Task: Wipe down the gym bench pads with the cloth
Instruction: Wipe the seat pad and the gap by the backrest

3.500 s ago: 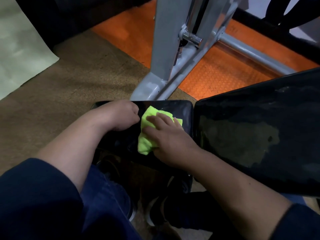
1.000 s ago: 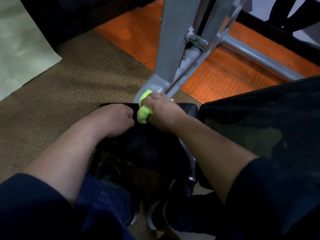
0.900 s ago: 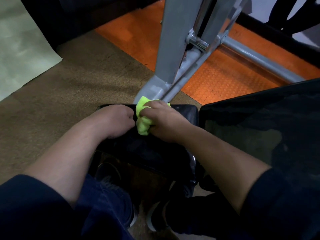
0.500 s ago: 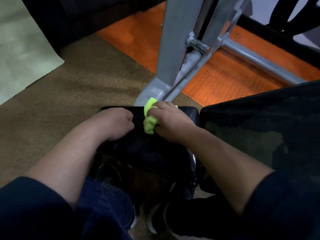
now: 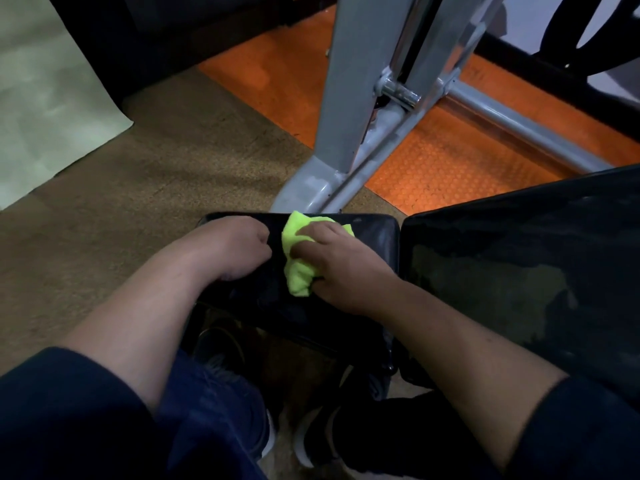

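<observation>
A bunched neon-green cloth (image 5: 298, 258) lies on the small black seat pad (image 5: 374, 237) of the gym bench. My right hand (image 5: 341, 268) holds the cloth against the pad, fingers over the top and thumb curled round its near end. My left hand (image 5: 230, 249) rests as a fist on the pad's left part, just left of the cloth, holding nothing. The larger black back pad (image 5: 519, 271) adjoins on the right, with dull smeared patches on its surface.
A grey metal machine frame (image 5: 349, 109) rises just beyond the seat pad, its foot touching the pad's far edge. An orange rubber mat (image 5: 440, 161) and brown carpet (image 5: 138, 188) cover the floor. My legs and shoes (image 5: 311, 441) are below the pad.
My right hand has drawn the cloth back from the pad's far edge toward me, and its fingers now lie flatter over it. The left fist has stayed in place.
</observation>
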The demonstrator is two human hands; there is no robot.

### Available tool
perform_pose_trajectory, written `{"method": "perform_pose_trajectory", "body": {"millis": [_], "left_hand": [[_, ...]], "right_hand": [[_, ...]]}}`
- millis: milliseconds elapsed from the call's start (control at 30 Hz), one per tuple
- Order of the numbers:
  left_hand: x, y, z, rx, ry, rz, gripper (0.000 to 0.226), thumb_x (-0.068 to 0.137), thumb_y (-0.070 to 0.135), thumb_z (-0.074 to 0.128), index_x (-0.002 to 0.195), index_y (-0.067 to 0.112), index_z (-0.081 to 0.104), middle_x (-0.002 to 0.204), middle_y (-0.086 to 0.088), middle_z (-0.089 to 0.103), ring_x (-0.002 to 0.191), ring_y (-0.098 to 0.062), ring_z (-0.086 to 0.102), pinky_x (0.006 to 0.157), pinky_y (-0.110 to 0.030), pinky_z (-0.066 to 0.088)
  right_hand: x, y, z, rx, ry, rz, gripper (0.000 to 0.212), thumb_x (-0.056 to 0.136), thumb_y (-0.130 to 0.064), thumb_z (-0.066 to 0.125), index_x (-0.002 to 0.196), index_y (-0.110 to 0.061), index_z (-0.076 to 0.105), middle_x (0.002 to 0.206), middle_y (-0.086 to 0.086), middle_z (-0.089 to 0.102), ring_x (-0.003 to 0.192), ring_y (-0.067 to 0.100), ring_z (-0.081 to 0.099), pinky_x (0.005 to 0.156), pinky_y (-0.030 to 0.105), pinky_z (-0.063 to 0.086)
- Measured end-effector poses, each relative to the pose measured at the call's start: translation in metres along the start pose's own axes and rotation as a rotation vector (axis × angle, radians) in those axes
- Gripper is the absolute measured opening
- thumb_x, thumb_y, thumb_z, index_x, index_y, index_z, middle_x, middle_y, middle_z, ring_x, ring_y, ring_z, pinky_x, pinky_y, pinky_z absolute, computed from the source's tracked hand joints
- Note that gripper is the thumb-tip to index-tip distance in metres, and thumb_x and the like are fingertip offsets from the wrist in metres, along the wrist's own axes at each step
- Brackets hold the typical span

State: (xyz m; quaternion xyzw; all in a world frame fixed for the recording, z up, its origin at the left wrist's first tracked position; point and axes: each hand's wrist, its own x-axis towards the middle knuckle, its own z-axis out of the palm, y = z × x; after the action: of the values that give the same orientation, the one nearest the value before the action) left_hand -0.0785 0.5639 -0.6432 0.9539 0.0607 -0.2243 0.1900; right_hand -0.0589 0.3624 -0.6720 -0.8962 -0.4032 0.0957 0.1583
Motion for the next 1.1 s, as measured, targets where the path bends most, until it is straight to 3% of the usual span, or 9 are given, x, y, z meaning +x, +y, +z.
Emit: {"method": "perform_pose_trajectory", "body": {"millis": [133,300,433,567,700,833,1000,1100], "left_hand": [[0.001,-0.001,-0.001,-0.005,-0.001,0.003,0.024,0.09,0.025,0.056,0.069,0.016,0.06,0.076,-0.005,0.064,0.075,-0.023,0.062,0.059,-0.03,0.042],[0.002,-0.002,0.0,-0.014,0.003,0.005,0.024,0.089,0.025,0.057,0.066,0.016,0.059,0.072,-0.003,0.063,0.072,-0.021,0.061,0.058,-0.029,0.039],[0.001,-0.001,-0.003,-0.018,0.02,0.013,0.024,0.089,0.023,0.057,0.065,0.016,0.057,0.072,-0.002,0.06,0.075,-0.026,0.059,0.059,-0.03,0.037],[-0.001,-0.002,-0.004,-0.026,-0.003,0.005,0.023,0.089,0.021,0.055,0.066,0.018,0.058,0.074,-0.001,0.061,0.075,-0.023,0.06,0.059,-0.031,0.038],[0.0,-0.003,-0.006,-0.03,-0.004,-0.01,0.022,0.087,0.022,0.055,0.066,0.017,0.058,0.073,-0.003,0.062,0.074,-0.023,0.06,0.061,-0.031,0.04],[-0.005,0.0,-0.006,-0.024,-0.005,-0.016,0.023,0.089,0.022,0.055,0.067,0.016,0.059,0.074,-0.004,0.062,0.076,-0.024,0.061,0.061,-0.031,0.041],[-0.006,-0.001,-0.007,-0.037,0.0,-0.026,0.022,0.089,0.019,0.055,0.068,0.016,0.06,0.076,-0.006,0.063,0.078,-0.025,0.061,0.062,-0.031,0.042],[-0.008,0.0,-0.007,-0.039,-0.008,-0.029,0.021,0.089,0.02,0.055,0.069,0.016,0.062,0.076,-0.005,0.064,0.077,-0.024,0.061,0.061,-0.032,0.042]], "right_hand": [[0.011,-0.01,-0.004,-0.015,0.028,0.105,0.049,0.072,-0.017,0.068,0.121,-0.017,0.063,0.129,0.009,0.052,0.125,0.032,0.04,0.097,0.047,0.043],[-0.008,-0.007,0.005,-0.047,0.006,-0.079,0.051,0.068,-0.021,0.061,0.118,-0.013,0.064,0.123,0.013,0.056,0.122,0.038,0.047,0.098,0.047,0.046],[0.005,-0.022,0.003,-0.029,0.022,0.036,0.051,0.068,-0.017,0.067,0.119,-0.014,0.063,0.126,0.013,0.054,0.123,0.037,0.043,0.094,0.052,0.046],[-0.019,-0.019,0.018,-0.073,0.032,-0.162,0.049,0.064,-0.016,0.068,0.113,-0.01,0.066,0.123,0.017,0.058,0.123,0.041,0.047,0.096,0.05,0.045],[-0.01,-0.025,0.017,-0.062,0.083,-0.035,0.05,0.064,-0.018,0.065,0.113,-0.012,0.065,0.123,0.015,0.056,0.121,0.04,0.047,0.09,0.053,0.047],[-0.028,-0.033,0.027,-0.136,0.006,-0.185,0.051,0.067,-0.021,0.072,0.116,-0.015,0.063,0.13,0.014,0.054,0.129,0.039,0.042,0.098,0.049,0.041],[-0.027,-0.041,0.024,-0.125,0.064,-0.057,0.051,0.064,-0.02,0.071,0.114,-0.014,0.064,0.131,0.016,0.055,0.128,0.041,0.043,0.099,0.054,0.042],[-0.035,-0.045,0.032,-0.173,0.016,-0.184,0.052,0.067,-0.024,0.075,0.117,-0.015,0.063,0.132,0.016,0.053,0.13,0.041,0.041,0.1,0.055,0.039]]}}
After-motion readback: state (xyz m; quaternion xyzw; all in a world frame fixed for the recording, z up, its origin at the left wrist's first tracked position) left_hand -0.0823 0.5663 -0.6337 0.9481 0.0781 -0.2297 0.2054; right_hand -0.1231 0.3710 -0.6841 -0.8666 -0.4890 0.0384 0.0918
